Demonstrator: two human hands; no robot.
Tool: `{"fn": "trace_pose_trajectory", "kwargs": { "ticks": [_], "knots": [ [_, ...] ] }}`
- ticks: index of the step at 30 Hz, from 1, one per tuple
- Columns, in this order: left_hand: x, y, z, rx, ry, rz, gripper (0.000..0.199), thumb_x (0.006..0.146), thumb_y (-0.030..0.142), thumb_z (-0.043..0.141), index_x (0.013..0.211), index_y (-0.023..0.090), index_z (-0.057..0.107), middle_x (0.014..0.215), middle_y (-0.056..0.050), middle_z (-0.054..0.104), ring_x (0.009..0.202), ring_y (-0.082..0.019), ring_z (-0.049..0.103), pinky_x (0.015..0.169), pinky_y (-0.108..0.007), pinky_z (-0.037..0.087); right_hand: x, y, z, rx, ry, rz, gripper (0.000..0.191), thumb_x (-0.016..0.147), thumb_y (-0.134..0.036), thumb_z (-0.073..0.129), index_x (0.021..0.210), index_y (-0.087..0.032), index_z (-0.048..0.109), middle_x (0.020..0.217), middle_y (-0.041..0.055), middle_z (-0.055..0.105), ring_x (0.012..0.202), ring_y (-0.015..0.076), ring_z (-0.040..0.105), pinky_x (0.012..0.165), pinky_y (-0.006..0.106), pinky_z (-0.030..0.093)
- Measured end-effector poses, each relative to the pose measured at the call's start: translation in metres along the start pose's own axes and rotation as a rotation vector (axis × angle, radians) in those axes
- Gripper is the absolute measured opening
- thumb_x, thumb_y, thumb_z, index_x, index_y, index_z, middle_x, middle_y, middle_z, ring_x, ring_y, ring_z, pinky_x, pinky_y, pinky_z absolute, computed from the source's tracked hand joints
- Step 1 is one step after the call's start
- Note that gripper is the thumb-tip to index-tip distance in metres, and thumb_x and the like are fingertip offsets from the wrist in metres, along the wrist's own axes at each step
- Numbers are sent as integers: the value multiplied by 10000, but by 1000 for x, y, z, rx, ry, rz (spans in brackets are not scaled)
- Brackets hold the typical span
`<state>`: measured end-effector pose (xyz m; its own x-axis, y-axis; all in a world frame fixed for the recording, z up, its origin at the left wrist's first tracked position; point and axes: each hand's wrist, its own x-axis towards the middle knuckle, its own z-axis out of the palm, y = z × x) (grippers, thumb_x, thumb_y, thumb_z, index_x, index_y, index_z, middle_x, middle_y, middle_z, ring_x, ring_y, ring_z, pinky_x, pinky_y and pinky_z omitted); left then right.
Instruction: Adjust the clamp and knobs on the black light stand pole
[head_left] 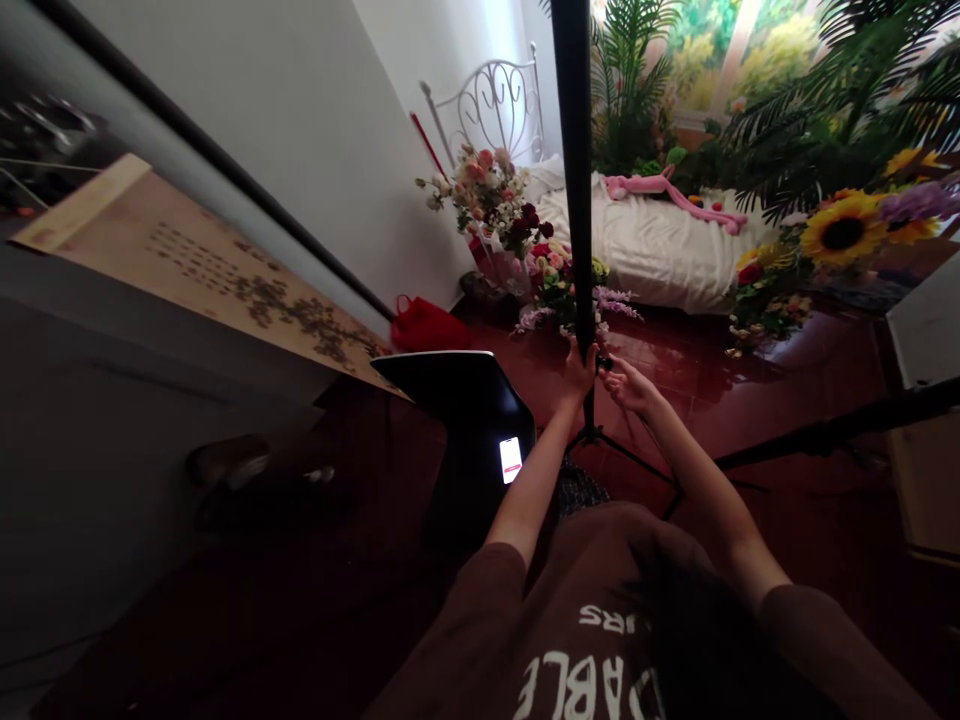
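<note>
A tall black stand (577, 180) rises upright in front of me, its tripod legs (592, 436) spread on the floor. My left hand (579, 370) is wrapped round the pole low down. Just to the right, the fingers of my right hand (627, 384) pinch a small black knob (603, 362) on the side of the pole. Left of my forearm is a black chair (457, 400) with a lit phone (511, 459) lying on it.
Artificial flowers (487, 190) and a red bag (427, 324) stand on the left. A white bed (660, 250) is behind the pole. Sunflowers (840, 232) are at right, above another black pole (832, 430). A hanging scroll (225, 270) slants along the left wall.
</note>
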<state>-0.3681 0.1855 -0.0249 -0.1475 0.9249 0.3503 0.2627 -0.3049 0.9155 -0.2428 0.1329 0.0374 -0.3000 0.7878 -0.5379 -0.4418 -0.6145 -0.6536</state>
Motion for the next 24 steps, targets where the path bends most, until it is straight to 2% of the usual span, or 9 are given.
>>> {"fn": "trace_pose_trajectory", "kwargs": {
  "ticks": [3,4,8,10,12,15,18,21,24],
  "knots": [
    [0,0,1,19,14,-26,589,843,633,491,1238,199,552,833,-68,691,746,-175,654,647,-266,468,2,-2,0,-100,57,-34,143,853,-284,589,785,-160,609,603,21,658,464,92,548,424,170,454],
    [0,0,1,27,19,-30,588,844,627,496,1244,199,550,812,-61,687,724,-168,650,630,-256,459,2,-1,1,-173,108,-132,79,803,-244,632,796,-172,602,653,18,676,514,98,583,468,177,481],
    [0,1,1,56,38,-22,582,856,616,485,1250,194,555,762,-45,674,683,-154,636,611,-243,443,-1,4,7,-722,327,-631,170,672,-169,664,813,-219,584,805,7,688,729,158,652,639,252,531],
    [0,2,1,62,54,-18,578,860,614,479,1252,196,558,771,-48,675,688,-156,637,614,-245,444,-6,4,9,-1010,389,-769,148,680,-181,633,812,-234,591,840,15,682,792,185,647,707,293,526],
    [0,4,1,60,67,-22,575,857,609,489,1250,196,561,780,-54,679,700,-163,643,622,-251,451,-10,2,11,-1152,370,-825,167,685,-208,633,845,-237,595,888,29,680,835,200,642,763,321,518],
    [1,5,3,30,63,-50,552,850,587,520,1246,204,562,784,-53,684,709,-173,655,625,-259,464,-12,-3,18,-1117,305,-909,280,714,-284,649,979,-217,583,990,64,675,898,209,640,821,333,508],
    [2,4,4,-31,38,-62,502,858,543,537,1235,214,560,801,-50,692,709,-167,656,630,-262,482,-8,-8,29,-1078,305,-996,364,778,-358,626,1104,-206,571,1097,100,666,995,228,625,889,352,482],
    [4,2,6,-43,37,-68,442,881,503,520,1200,200,570,821,-68,695,716,-165,650,657,-281,502,2,-9,41,-1081,351,-999,360,814,-427,607,1092,-197,611,1102,117,677,1001,244,624,887,354,474],
    [7,-1,8,-47,42,-42,392,904,475,489,1154,188,585,837,-88,693,781,-174,656,722,-306,513,15,-6,50,-1050,425,-961,387,802,-483,628,1043,-183,658,998,105,707,885,232,652,799,318,490]
  ]
}}
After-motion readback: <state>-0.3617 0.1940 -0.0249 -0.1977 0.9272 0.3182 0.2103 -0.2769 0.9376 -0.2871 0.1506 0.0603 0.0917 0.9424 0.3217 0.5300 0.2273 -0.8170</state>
